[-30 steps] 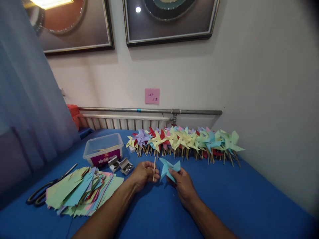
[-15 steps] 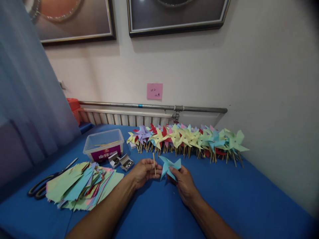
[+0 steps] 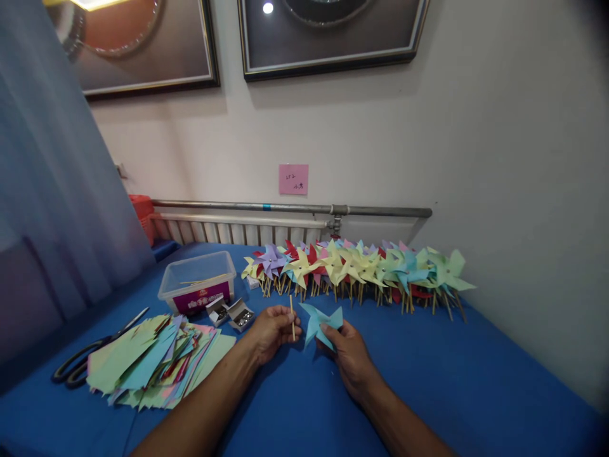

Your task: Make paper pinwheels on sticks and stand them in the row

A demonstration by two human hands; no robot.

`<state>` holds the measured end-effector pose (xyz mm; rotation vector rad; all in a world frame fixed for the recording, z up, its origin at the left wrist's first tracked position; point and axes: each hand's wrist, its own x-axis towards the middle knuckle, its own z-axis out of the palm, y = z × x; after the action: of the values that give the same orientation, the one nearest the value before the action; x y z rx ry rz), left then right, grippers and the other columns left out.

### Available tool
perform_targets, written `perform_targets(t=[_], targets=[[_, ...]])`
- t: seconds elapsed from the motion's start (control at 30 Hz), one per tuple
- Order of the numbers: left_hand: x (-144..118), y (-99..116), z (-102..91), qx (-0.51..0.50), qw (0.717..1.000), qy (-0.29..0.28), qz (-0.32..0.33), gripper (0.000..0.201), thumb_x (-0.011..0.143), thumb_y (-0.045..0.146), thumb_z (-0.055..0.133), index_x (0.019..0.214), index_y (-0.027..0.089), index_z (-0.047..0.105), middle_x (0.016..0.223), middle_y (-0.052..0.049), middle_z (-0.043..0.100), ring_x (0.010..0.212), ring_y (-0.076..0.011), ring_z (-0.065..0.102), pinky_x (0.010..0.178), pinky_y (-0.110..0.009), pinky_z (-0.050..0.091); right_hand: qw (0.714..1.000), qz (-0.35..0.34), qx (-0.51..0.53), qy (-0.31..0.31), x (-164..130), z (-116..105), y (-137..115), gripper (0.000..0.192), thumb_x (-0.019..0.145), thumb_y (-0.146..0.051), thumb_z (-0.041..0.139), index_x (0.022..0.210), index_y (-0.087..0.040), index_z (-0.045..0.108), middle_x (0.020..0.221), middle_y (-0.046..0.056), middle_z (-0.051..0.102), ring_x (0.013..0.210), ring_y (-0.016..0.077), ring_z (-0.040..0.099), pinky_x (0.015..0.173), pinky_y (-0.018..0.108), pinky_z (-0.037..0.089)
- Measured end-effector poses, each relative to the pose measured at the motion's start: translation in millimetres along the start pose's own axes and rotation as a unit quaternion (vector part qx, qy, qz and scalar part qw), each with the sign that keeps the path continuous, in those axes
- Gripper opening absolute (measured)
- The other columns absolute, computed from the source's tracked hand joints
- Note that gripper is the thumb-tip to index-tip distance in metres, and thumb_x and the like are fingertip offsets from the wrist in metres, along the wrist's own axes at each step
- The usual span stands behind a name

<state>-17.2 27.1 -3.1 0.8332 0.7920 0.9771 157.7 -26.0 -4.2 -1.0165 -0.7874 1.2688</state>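
Note:
My left hand (image 3: 275, 331) is closed on a thin wooden stick (image 3: 292, 316), held nearly upright between thumb and fingers. Just to its right, my right hand (image 3: 349, 352) pinches a light blue paper pinwheel (image 3: 318, 325), thumb on its front near the centre. A small gap separates stick and pinwheel. Beyond both hands lies a long row of finished pinwheels (image 3: 352, 266) on sticks, in yellow, red, purple, green and blue. Two small open boxes of metal pins (image 3: 242, 317) sit left of my left hand; what kind of pins is too small to tell.
A clear plastic tub (image 3: 197, 276) with a few sticks stands at the back left. In front of it lie a pile of cut coloured paper (image 3: 157, 362) and black-handled scissors (image 3: 95, 349). A blue cloth (image 3: 428, 381) covers the table, with a pipe (image 3: 380, 211) along the wall behind.
My left hand has drawn slightly left and down with the stick, while the fingers curled in more. The pinwheel has turned a little in my right hand. The camera view has tilted slightly up.

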Motion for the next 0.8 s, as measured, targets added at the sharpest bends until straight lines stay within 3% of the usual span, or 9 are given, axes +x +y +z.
perform_targets(t=[0.1,0.23,0.43,0.63,0.73,0.8], targets=[[-2.1,0.9,4.4,0.017,1.000,0.024,0.009,0.028,0.067,0.017,0.080,0.088,0.013,0.062,0.074,-0.004,0.070,0.058,-0.0151,0.067,0.057,-0.027,0.053,1.000,-0.002,0.002,-0.004,-0.6,0.5,0.2,0.032,0.062,-0.039,0.088,0.079,-0.019,0.070,0.068,-0.002,0.067,0.062,0.0141,0.058,0.063,0.027,0.050],[-4.1,2.7,9.2,0.052,0.995,0.059,0.054,0.049,0.064,0.016,0.077,0.109,0.016,0.060,0.069,-0.001,0.069,0.052,-0.0167,0.065,0.050,-0.026,0.049,1.000,-0.005,0.003,0.001,-0.5,0.4,0.0,0.033,0.061,-0.039,0.088,0.079,-0.018,0.070,0.067,-0.002,0.067,0.060,0.0136,0.056,0.060,0.026,0.049],[-1.4,5.3,8.8,0.080,0.990,0.081,0.084,0.024,0.062,0.020,0.076,0.082,0.014,0.063,0.066,-0.002,0.067,0.051,-0.0150,0.064,0.050,-0.025,0.046,1.000,-0.003,0.004,0.005,1.5,-0.5,-0.1,0.032,0.060,-0.038,0.089,0.079,-0.018,0.071,0.068,-0.001,0.068,0.062,0.0151,0.059,0.063,0.028,0.051],[6.9,-2.2,2.1,0.141,0.985,0.063,0.080,0.025,0.063,0.021,0.079,0.084,0.013,0.070,0.074,-0.006,0.073,0.064,-0.0164,0.067,0.064,-0.027,0.050,1.000,0.000,0.010,0.013,1.5,-1.2,-1.4,0.033,0.059,-0.038,0.090,0.078,-0.018,0.071,0.069,-0.001,0.068,0.063,0.0155,0.059,0.064,0.028,0.051],[5.3,-6.5,1.0,0.270,0.953,0.055,0.121,0.018,0.069,0.017,0.072,0.087,0.014,0.073,0.076,-0.003,0.073,0.067,-0.0153,0.064,0.067,-0.026,0.048,1.000,-0.007,0.010,0.013,0.5,-1.0,-2.6,0.032,0.059,-0.039,0.090,0.077,-0.019,0.071,0.066,-0.002,0.066,0.060,0.0145,0.057,0.062,0.027,0.050],[1.0,-6.7,1.3,0.387,0.905,0.036,0.171,0.018,0.076,0.012,0.062,0.088,0.016,0.075,0.077,-0.002,0.071,0.069,-0.0146,0.062,0.068,-0.025,0.046,1.000,-0.012,0.014,0.012,-0.2,-0.6,-3.5,0.032,0.059,-0.038,0.090,0.076,-0.019,0.070,0.065,-0.002,0.065,0.060,0.0142,0.056,0.061,0.027,0.050]])
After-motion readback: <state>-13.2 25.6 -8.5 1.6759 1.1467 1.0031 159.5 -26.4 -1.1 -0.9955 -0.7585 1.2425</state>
